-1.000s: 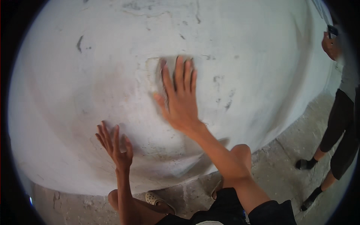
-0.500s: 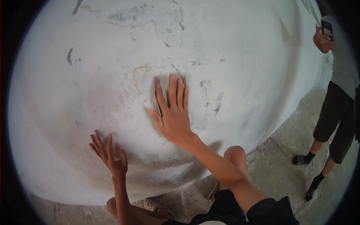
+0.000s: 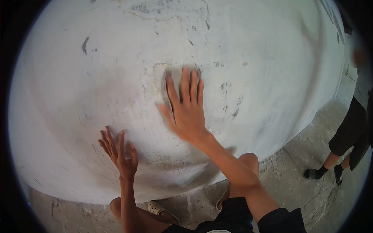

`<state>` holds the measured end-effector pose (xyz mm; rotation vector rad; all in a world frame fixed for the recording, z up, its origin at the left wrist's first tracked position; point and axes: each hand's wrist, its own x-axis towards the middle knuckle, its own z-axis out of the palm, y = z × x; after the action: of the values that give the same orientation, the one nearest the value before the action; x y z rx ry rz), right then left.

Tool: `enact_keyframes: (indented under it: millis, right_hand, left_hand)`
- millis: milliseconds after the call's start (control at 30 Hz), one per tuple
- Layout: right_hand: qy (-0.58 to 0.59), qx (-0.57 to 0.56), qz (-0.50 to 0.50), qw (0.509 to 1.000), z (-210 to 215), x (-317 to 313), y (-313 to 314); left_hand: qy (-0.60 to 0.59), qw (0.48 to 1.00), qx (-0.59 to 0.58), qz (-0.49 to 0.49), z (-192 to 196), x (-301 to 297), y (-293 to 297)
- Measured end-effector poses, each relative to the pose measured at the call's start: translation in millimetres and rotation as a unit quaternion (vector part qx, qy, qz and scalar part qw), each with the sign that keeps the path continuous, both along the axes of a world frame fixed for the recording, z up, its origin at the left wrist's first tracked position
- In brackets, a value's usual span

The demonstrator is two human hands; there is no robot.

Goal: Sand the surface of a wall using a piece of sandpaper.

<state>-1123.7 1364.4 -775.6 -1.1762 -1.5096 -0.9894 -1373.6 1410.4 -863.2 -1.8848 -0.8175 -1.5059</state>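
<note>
Though both spread-fingered, right hand (image 3: 189, 116) higher at wall (image 3: 272, 50) than left hand (image 3: 125, 162).

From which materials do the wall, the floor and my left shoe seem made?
Wall: probably plaster, matte white paint; thin cracks and dark marks show. Floor: likely bare concrete, rough and grey, with stains. Left shoe: perhaps moulded foam or rubber, smooth beige, with a rounded, perforated top.

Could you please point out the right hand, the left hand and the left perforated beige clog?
Right hand (image 3: 189, 117): head view, back of the hand.
Left hand (image 3: 124, 163): head view, back of the hand.
Left perforated beige clog (image 3: 155, 208): head view, upper with holes.
</note>
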Motion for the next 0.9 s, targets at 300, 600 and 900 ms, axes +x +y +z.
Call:
enact_keyframes:
  millis: [300, 600, 900]
  right_hand:
    - [-0.046, 0.041, -0.026, 0.998, 62.8, 5.8, 8.4]
    - [-0.218, -0.023, 0.055, 0.974, 53.9, -21.8, 18.8]
    - [-0.152, 0.020, 0.041, 0.987, 97.4, -40.2, 17.4]
  left_hand:
    - [-0.002, 1.000, -0.013, -0.009, -1.0, 1.6, -2.6]
    - [-0.002, 1.000, -0.015, -0.006, -3.6, -5.6, -2.8]
    - [-0.002, 1.000, -0.023, -0.008, -2.0, -5.8, -4.8]
